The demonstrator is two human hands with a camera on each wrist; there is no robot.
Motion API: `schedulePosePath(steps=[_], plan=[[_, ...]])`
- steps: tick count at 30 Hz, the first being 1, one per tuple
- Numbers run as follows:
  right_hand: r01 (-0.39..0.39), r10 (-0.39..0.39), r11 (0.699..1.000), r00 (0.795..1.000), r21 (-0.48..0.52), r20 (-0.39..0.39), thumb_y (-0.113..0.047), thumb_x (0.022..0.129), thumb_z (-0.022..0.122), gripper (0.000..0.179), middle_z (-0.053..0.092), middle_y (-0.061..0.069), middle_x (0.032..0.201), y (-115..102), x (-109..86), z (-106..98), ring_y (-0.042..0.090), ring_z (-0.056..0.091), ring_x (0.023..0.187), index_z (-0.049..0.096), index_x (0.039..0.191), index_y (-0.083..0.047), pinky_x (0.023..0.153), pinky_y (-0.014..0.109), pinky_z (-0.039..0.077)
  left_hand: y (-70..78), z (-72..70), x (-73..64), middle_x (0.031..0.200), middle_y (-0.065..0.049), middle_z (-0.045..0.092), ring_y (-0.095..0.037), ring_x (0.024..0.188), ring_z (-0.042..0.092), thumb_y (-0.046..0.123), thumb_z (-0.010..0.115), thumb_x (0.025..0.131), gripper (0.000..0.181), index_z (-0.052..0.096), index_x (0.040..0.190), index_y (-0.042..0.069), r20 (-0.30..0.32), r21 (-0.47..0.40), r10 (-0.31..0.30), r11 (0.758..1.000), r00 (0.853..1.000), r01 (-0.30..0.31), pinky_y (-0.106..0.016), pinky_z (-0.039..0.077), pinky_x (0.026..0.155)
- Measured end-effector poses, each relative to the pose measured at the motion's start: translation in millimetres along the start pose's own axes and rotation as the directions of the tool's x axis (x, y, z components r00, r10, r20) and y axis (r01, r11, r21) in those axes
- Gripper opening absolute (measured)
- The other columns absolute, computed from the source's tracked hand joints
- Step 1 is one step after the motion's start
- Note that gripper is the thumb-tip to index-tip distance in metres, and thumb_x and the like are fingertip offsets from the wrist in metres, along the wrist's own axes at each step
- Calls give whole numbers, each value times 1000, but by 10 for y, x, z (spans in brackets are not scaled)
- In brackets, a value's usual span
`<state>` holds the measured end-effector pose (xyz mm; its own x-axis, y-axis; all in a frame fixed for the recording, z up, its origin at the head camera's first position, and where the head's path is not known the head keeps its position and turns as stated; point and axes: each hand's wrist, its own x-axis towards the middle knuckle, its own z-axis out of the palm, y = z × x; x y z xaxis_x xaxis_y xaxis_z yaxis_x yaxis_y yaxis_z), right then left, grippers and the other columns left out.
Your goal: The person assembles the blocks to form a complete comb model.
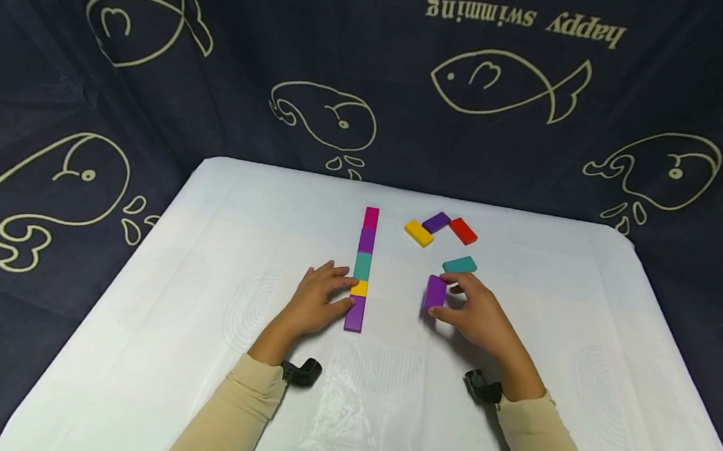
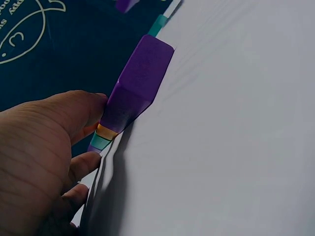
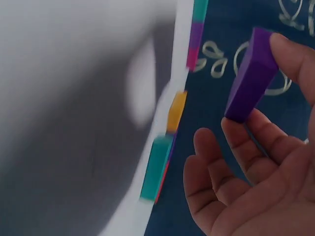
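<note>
A straight row of coloured blocks stands on the white table: a pink block (image 1: 371, 218), a purple block (image 1: 367, 240), a teal block (image 1: 362, 265), a yellow block (image 1: 359, 288) and a nearest purple block (image 1: 355, 316). My left hand (image 1: 319, 300) rests against the row's left side, thumb at the nearest purple block and a fingertip by the yellow one. In my right hand (image 1: 481, 315) another purple block (image 3: 252, 73) is pinched at its ends between thumb and fingertip. The right wrist view shows it raised off the table, with the other fingers loosely bent.
Beyond the right hand lie a loose teal block (image 1: 459, 264), a yellow block (image 1: 419, 233), a dark purple block (image 1: 437, 222) and a red block (image 1: 463, 231). A dark curtain (image 1: 393, 52) with fish and whale drawings hangs behind the table (image 1: 186, 383).
</note>
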<state>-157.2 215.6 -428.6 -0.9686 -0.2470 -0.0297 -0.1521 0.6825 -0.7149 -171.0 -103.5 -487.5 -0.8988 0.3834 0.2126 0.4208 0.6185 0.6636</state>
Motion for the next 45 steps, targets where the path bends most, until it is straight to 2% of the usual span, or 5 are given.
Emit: schedulePosePath(steps=[11, 21, 29, 37, 45], plan=[[94, -94, 995, 995, 27, -20, -24, 79, 85, 59, 60, 5, 125, -443, -148, 491, 28, 59, 111, 59, 129, -9, 90, 46, 53, -3, 0, -5, 141, -15, 54, -38, 143, 32, 23, 70, 91, 38, 68, 127, 12, 1, 11, 2, 1000, 1000, -2, -65, 12, 115], [171, -172, 984, 985, 55, 8, -21, 75, 88, 54, 62, -2, 117, -663, -245, 787, 24, 60, 104, 62, 122, -11, 87, 40, 52, -13, 12, -5, 142, -14, 54, -37, 143, 32, 24, 69, 92, 38, 67, 128, 13, 1, 27, -4, 1000, 1000, 4, -64, 12, 116], [170, -172, 985, 984, 28, 48, -20, 73, 89, 54, 63, 0, 114, -731, -276, 916, 19, 59, 98, 64, 120, -8, 87, 38, 52, -3, -3, 0, 142, -14, 54, -37, 143, 32, 24, 70, 92, 38, 67, 128, 12, 4, 27, 6, 1000, 1000, -6, -64, 12, 115], [264, -262, 964, 961, -19, 92, -20, 74, 88, 54, 65, 4, 112, -710, -281, 1004, 17, 60, 102, 64, 118, -2, 93, 39, 50, 0, -10, -3, 141, -15, 54, -38, 143, 32, 24, 69, 91, 38, 67, 127, 11, 2, 19, 5, 1000, 1000, -6, -64, 12, 116], [293, -278, 949, 951, -112, 132, -22, 75, 88, 57, 64, 5, 112, -725, -291, 1062, 17, 59, 100, 62, 121, -1, 88, 36, 51, -7, -6, 0, 141, -15, 54, -37, 143, 32, 24, 69, 91, 38, 67, 128, 11, 5, 23, 0, 1000, 1000, 0, -64, 12, 116]])
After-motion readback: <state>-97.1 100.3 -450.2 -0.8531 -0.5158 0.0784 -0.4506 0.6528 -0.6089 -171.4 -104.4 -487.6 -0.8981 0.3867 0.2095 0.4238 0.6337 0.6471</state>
